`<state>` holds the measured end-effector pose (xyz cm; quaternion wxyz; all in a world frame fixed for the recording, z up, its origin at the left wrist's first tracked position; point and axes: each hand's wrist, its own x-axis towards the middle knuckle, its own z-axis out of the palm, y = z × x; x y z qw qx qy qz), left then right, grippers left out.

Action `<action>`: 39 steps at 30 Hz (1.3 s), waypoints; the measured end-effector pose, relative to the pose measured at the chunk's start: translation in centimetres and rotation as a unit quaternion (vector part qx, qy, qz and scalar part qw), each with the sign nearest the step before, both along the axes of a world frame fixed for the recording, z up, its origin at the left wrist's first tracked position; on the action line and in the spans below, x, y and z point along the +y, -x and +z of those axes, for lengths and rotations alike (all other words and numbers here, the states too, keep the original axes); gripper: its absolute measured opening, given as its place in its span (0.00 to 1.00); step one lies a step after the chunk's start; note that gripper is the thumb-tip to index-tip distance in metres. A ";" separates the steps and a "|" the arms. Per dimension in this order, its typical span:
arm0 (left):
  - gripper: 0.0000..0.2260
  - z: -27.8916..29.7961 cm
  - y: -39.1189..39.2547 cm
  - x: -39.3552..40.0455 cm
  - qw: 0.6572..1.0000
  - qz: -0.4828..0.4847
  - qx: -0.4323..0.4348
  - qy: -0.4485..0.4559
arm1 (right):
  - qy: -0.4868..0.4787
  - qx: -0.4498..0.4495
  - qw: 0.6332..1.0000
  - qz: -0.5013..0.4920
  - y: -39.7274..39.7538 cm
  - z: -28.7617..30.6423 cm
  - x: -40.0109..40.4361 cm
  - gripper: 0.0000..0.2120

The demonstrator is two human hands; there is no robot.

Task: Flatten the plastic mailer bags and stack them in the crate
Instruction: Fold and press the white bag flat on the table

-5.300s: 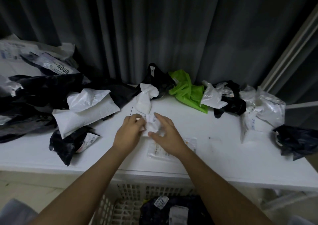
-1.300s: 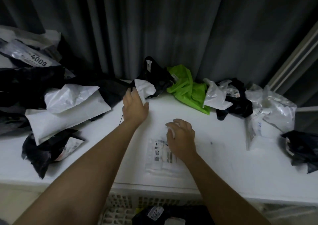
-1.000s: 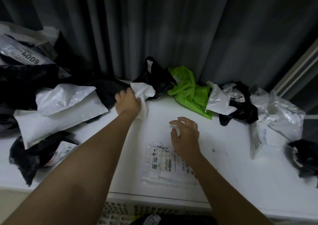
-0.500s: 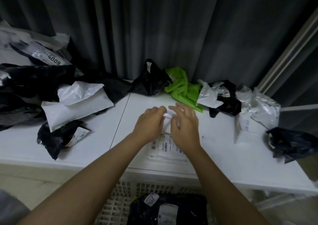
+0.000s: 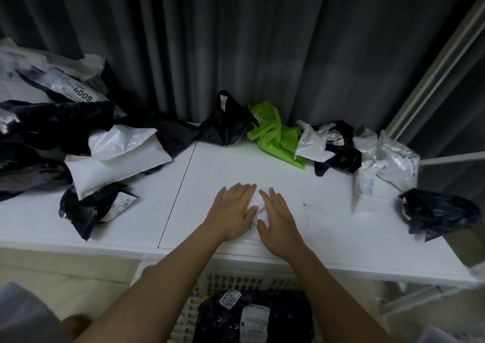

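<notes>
Near the front edge of the surface [image 5: 341,227], both hands are pressing flat-fingered on a small white mailer bag [image 5: 256,206], left hand [image 5: 232,211] and right hand [image 5: 275,220] side by side; the crate [image 5: 199,295] is waiting directly below.

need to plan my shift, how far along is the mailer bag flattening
Early on. Done: a black mailer bag lies flat in the white crate under the table. In hand: the left hand and right hand press a small white mailer bag flat. Left: the green bag and the black and white bags piled along the table's back.
</notes>
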<state>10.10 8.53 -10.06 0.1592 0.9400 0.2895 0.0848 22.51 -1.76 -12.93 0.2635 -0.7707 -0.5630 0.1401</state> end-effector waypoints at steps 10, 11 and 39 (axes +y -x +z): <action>0.35 -1.9 1.1 -1.0 0.995 0.013 0.093 -0.045 | 0.036 -0.051 0.998 -0.003 0.8 -0.1 -0.1 0.32; 0.35 -2.1 1.1 -1.1 0.994 0.016 0.093 -0.046 | 0.027 -0.052 0.998 -0.010 1.0 0.3 0.1 0.32; 0.25 -3.4 1.4 -1.7 0.990 0.092 0.100 0.035 | 0.175 -0.133 0.976 -0.002 0.4 0.2 3.5 0.28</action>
